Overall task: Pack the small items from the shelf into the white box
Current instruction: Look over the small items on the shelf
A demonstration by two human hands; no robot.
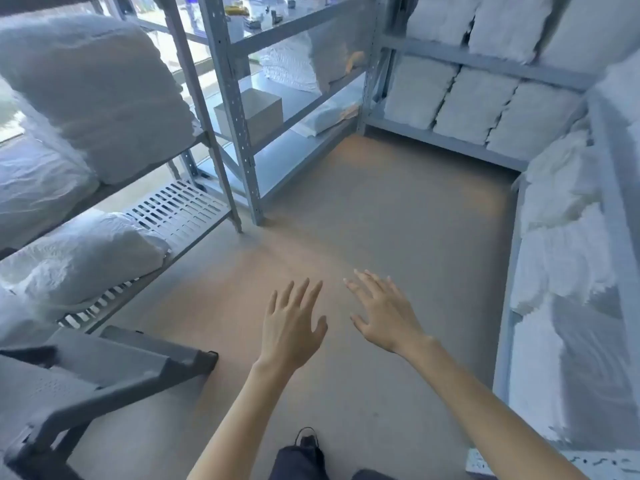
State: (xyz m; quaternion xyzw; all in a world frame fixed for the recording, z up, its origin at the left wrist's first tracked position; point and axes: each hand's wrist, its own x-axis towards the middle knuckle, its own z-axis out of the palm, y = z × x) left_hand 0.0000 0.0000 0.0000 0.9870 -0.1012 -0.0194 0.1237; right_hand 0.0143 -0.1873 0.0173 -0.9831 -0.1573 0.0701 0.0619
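My left hand [292, 323] and my right hand [382, 311] are stretched out side by side over the bare floor, fingers spread and straight, holding nothing. A white box [256, 110] stands on a low shelf of the grey metal rack [239, 109] ahead on the left, far beyond both hands. Small items [256, 12] sit on that rack's top shelf, blurred and too small to name.
Grey racks line the left, back and right walls, stuffed with white bagged bundles [474, 105]. A dark grey step stool [114, 368] stands at the lower left. The tan floor [398, 220] lies open between the racks. My dark shoe [306, 439] shows at the bottom.
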